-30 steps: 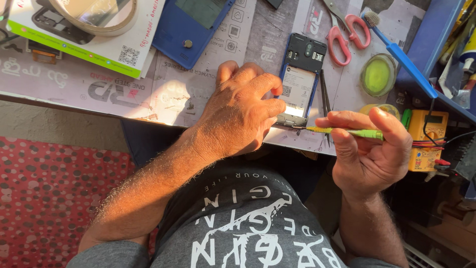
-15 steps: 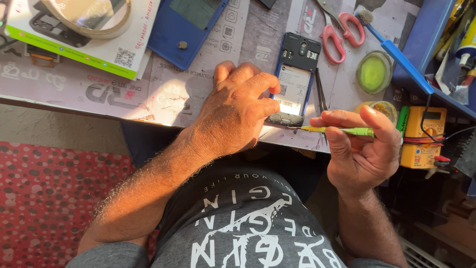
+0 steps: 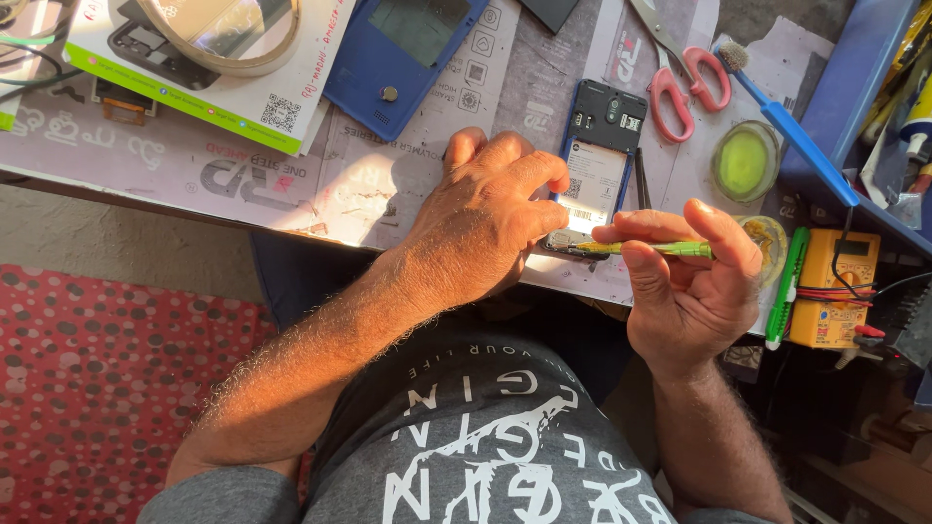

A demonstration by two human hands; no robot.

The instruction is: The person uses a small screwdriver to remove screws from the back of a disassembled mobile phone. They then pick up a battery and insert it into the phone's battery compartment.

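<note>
An opened blue phone (image 3: 604,146) with its back cover off lies on the paper-covered bench (image 3: 175,170), its white battery label showing. My left hand (image 3: 485,218) rests on the phone's lower left edge, fingers curled against it. My right hand (image 3: 684,281) pinches a thin yellow-green screwdriver (image 3: 660,249), whose tip points left at the phone's bottom edge.
Red-handled scissors (image 3: 680,82), a blue brush (image 3: 786,121), a green-lidded round tin (image 3: 745,160) and a yellow multimeter (image 3: 835,291) lie to the right. A blue device (image 3: 398,58) and a white-and-green box (image 3: 204,68) sit at the upper left. Red spotted floor lies below left.
My right hand and the screwdriver have shifted slightly up and left toward the phone's bottom edge. The left hand stays on the phone.
</note>
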